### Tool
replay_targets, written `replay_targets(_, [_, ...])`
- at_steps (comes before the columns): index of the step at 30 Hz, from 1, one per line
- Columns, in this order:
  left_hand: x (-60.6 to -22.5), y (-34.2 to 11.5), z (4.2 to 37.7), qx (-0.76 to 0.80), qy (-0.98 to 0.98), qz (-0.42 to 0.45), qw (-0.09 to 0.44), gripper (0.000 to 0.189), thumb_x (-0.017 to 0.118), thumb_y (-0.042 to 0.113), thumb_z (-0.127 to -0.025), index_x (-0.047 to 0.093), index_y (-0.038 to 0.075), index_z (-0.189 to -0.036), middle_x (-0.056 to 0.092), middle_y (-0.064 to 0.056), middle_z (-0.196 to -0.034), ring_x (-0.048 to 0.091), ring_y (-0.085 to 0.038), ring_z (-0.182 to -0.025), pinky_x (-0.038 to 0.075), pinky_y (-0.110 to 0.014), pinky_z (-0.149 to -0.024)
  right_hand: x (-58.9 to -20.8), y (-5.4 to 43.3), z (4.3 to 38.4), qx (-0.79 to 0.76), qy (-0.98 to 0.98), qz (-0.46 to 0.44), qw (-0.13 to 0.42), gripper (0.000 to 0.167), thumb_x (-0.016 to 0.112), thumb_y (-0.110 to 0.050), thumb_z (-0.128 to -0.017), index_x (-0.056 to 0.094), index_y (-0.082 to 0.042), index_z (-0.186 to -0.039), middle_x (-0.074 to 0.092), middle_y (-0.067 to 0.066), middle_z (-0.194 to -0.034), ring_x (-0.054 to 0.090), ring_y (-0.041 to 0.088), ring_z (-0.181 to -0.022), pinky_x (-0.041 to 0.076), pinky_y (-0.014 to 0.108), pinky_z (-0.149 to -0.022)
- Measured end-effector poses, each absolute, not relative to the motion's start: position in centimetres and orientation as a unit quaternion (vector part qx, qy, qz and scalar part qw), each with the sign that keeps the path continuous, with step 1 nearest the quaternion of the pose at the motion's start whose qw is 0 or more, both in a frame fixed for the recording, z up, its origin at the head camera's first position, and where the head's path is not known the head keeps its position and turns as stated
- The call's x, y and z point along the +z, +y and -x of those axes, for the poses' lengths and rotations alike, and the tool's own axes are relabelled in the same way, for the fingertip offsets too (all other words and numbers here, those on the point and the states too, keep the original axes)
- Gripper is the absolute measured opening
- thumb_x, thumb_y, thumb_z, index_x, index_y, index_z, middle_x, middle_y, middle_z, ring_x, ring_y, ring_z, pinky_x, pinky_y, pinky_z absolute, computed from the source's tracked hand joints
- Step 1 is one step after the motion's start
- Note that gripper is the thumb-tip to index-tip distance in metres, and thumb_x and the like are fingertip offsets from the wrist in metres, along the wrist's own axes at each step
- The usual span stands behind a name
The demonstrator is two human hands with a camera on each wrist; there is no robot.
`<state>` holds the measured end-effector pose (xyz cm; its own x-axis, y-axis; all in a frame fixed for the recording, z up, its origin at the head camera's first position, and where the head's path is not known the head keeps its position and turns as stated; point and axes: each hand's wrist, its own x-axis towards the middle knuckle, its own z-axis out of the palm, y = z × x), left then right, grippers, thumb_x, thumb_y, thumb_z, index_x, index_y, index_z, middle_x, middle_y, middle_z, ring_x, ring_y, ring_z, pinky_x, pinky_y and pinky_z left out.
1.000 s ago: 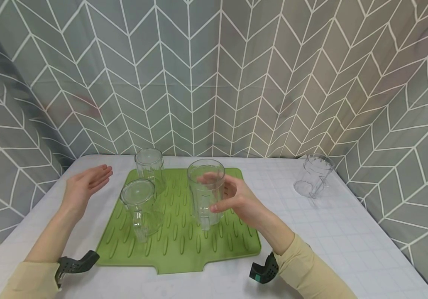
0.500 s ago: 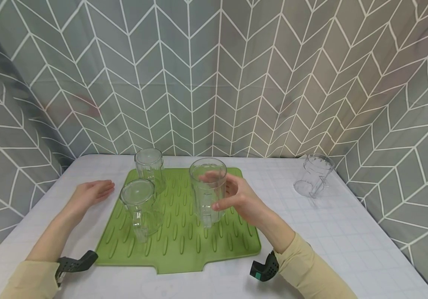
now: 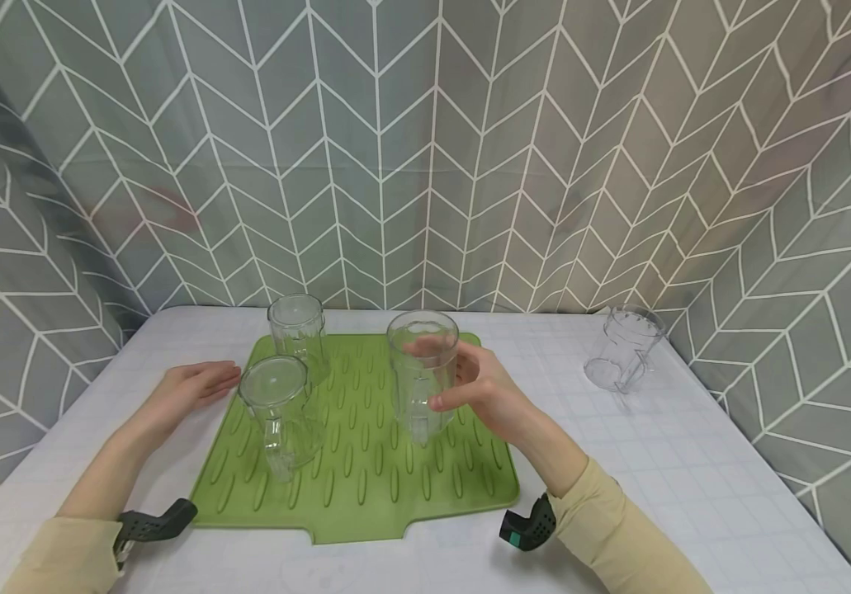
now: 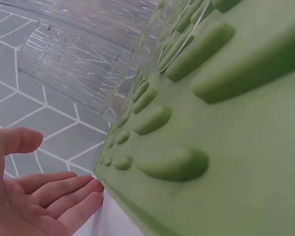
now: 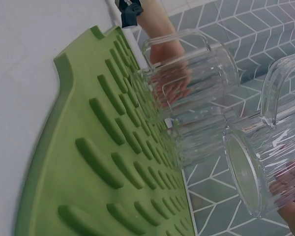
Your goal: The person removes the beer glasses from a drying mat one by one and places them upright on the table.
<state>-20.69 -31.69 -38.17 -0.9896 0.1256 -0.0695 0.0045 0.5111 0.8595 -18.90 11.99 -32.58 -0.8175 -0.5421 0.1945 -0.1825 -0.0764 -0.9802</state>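
My right hand [image 3: 490, 394] holds a clear mug [image 3: 413, 375] over the right half of the green ridged mat [image 3: 361, 516], thumb on the near side and fingers behind. The right wrist view shows a gap between this mug's round bottom [image 5: 243, 169] and the mat. Two more clear mugs stand on the mat's left side, a front mug [image 3: 276, 404] and a back mug [image 3: 296, 326]. Beside the mat's left edge is my left hand [image 3: 191, 392], fingers extended and fingertips right at that edge. It grips nothing in the left wrist view.
Another clear mug [image 3: 621, 351] stands at the back right of the white table [image 3: 663, 470]. Patterned grey curtains [image 3: 425, 165] enclose the back and sides. A black device [image 3: 158, 521] sits on each wrist.
My right hand and its mug have shifted slightly right and away from me. The left hand has come down and moved right, up to the mat's edge.
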Motion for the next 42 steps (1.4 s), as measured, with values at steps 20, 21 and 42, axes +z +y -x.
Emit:
replay_targets(20, [-38.4,-31.2,20.6,0.473,0.879,-0.024,0.053,0.071,0.039,0.043,-0.108,0.037,-0.018,-0.143,0.045,-0.035,-0.145,0.048,-0.044,-0.133,0.055,-0.015,-0.093,-33.9,13.6,20.7,-0.7,0.647,0.278,0.116,0.075,0.069,0.006,-0.069,0.055,-0.013,-0.141,0.06,-0.003,-0.141,0.044,0.02,-0.139,0.017,0.053,-0.124])
replay_targets(21, [-38.4,-31.2,20.6,0.47,0.881,-0.022,0.054,0.071,0.039,0.044,-0.108,0.037,-0.018,-0.143,0.044,-0.035,-0.145,0.048,-0.044,-0.134,0.054,-0.015,-0.093,-34.0,13.7,20.8,-0.702,0.645,0.28,0.115,0.075,0.068,0.006,-0.069,0.055,-0.014,-0.14,0.06,-0.004,-0.14,0.044,0.02,-0.139,0.015,0.053,-0.124])
replay_targets(42, [-38.4,-30.9,20.7,0.442,0.896,-0.007,0.053,0.073,0.04,0.047,-0.107,0.038,-0.015,-0.145,0.045,-0.033,-0.146,0.05,-0.043,-0.133,0.05,-0.04,-0.104,-35.9,16.5,23.2,-0.698,0.65,0.279,0.112,0.079,0.066,0.007,-0.07,0.048,-0.004,-0.146,0.05,0.015,-0.148,0.045,0.016,-0.137,0.013,0.058,-0.124])
